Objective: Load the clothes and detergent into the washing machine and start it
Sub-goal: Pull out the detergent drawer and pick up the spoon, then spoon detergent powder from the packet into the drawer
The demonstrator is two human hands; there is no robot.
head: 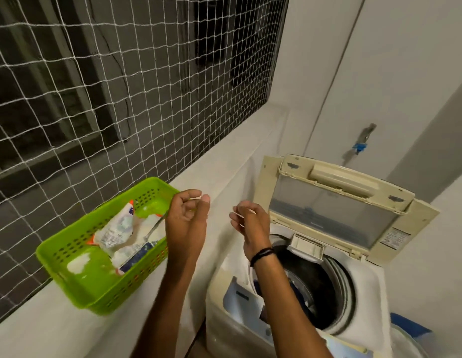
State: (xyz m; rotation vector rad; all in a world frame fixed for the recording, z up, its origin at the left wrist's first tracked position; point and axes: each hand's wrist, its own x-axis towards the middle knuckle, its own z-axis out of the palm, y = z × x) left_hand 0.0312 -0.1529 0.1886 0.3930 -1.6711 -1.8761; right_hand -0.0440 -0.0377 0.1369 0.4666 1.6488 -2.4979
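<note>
The top-loading washing machine stands at lower right with its lid raised. Its drum is dark inside, and I cannot make out its contents. A green plastic basket sits on the white ledge to the left. It holds detergent packets, spilled white powder and a metal spoon. My left hand hovers over the basket's right rim, fingers curled against the thumb with nothing visible in them. My right hand is raised above the machine's left edge, fingers loosely apart and empty.
A white net covers the dark window behind the ledge. A tap with a blue fitting juts from the wall behind the machine. A blue object shows at the lower right corner.
</note>
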